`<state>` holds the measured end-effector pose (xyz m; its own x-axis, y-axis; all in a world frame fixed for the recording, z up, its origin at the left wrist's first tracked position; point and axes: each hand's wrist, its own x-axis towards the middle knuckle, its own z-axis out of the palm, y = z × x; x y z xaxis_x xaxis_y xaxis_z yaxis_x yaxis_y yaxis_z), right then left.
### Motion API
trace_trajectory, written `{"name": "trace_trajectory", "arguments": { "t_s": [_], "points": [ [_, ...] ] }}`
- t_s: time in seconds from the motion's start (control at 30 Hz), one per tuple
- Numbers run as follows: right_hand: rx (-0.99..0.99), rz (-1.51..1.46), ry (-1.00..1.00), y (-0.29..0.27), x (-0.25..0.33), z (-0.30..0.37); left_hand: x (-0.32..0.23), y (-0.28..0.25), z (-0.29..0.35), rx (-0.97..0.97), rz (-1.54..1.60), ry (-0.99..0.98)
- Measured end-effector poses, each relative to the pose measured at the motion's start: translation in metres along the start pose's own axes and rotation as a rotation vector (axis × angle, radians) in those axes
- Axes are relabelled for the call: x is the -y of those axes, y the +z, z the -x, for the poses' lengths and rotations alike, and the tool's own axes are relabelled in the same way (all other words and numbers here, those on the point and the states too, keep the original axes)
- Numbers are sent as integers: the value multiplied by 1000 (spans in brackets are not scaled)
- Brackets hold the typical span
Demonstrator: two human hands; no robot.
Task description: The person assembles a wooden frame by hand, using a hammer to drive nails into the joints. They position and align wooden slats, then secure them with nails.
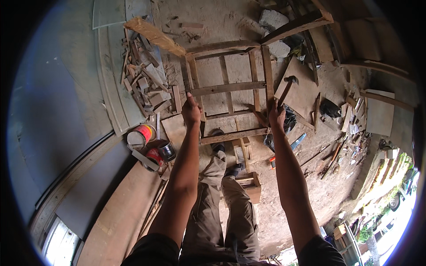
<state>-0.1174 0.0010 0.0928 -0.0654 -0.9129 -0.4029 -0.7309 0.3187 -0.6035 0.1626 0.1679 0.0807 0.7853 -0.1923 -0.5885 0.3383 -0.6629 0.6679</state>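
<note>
A wooden frame (228, 88) with several crossbars and two long legs stands in front of me. Around its left side rail closes my left hand (191, 111), thumb resting on top. My right hand (277, 116) grips a claw hammer (286, 91) by the handle, with the head pointing up and away. That hand is against the frame's right side rail; whether its fingers also grip the wood is hidden. Below the frame's near crossbar, my feet and trouser legs show.
Left of the frame lie a heap of wood offcuts (151, 82) and paint cans (141, 135). A small wooden box (250, 188) sits by my feet. Thin board (301, 82), black plastic (329, 107), a blue tool (298, 141) and scrap lie to the right.
</note>
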Motion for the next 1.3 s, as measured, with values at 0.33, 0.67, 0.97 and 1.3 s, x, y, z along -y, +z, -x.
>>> {"name": "trace_trajectory", "arguments": {
  "t_s": [0.33,0.67,0.97,1.3],
  "points": [
    [-37,115,-72,12,33,12,-22,12,16,-271,-435,184],
    [-79,182,-150,15,25,12,-19,14,12,-264,-430,186],
    [-96,133,-38,17,32,12,-11,18,0,-334,-428,315],
    [-102,59,-31,21,39,9,-14,17,4,-342,-416,306]
  ]
}}
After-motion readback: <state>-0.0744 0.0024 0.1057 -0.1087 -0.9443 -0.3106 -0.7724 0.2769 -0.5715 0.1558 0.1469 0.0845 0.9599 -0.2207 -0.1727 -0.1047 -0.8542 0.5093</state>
